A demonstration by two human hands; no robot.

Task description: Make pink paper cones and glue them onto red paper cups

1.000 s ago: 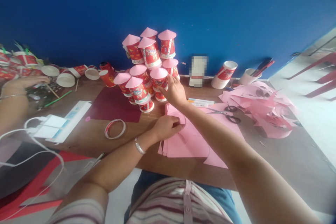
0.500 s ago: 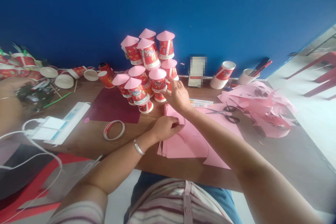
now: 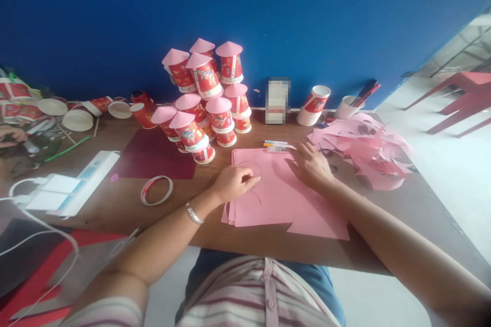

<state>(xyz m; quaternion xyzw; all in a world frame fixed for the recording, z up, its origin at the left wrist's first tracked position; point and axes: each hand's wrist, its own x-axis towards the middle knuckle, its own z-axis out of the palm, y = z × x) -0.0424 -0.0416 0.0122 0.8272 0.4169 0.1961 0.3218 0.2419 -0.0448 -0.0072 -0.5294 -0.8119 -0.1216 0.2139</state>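
My left hand (image 3: 235, 184) rests on the stack of pink paper sheets (image 3: 276, 207), fingers curled in. Whatever is inside its grip, if anything, is hidden. A thin curved line is marked on the sheet around it. My right hand (image 3: 313, 166) lies over the right part of the paper, fingers stretched out and thumb apart. Behind it the scissors (image 3: 328, 153) show only in part, mostly covered by the hand. Slim pens (image 3: 275, 142) lie just beyond its fingertips.
Red paper cups with pink cone tops (image 3: 188, 132) stand stacked at the back. Pink paper scraps (image 3: 368, 145) heap up on the right. A tape roll (image 3: 156, 190), a maroon sheet (image 3: 151, 156) and a power strip (image 3: 90, 184) lie left. Another person's hand (image 3: 11, 135) is at far left.
My right hand has left the cup stack and moved right, to the scissors and pens. My left hand stays on the paper. The whole view has shifted slightly.
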